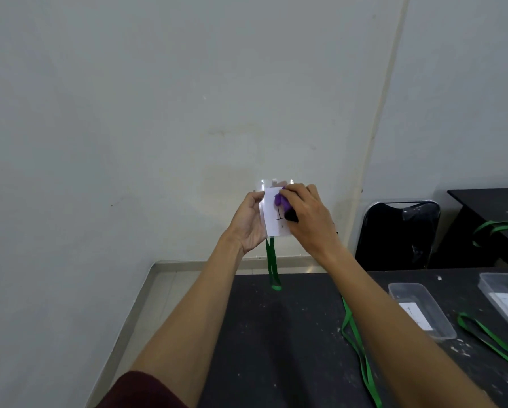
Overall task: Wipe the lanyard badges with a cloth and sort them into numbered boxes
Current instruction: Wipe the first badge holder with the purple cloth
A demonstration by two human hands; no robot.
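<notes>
While the clear plastic badge holder with a white card insert [274, 226] is raised in front of the pale wall [158, 113], above the far edge of the black table [276, 343], the left hand [248, 223] grasps its left edge, with the thumb on the front face and the fingers curled behind. The right hand [308, 219] pinches a small purple cloth [283, 202] and presses it against the upper part of the card, beside a black hand-drawn mark. A green fabric lanyard [272, 267] hangs in a loop from the lower edge of the holder, clear of the table. On the table to the right stand two clear rectangular plastic boxes, the nearer box [406, 285] and the farther box [482, 282], each containing a white paper label whose markings are unreadable. A second green lanyard [356, 343] lies on the table left of the nearer box, and a third [488, 334] lies between the boxes. A black chair [394, 240] stands behind the table.
</notes>
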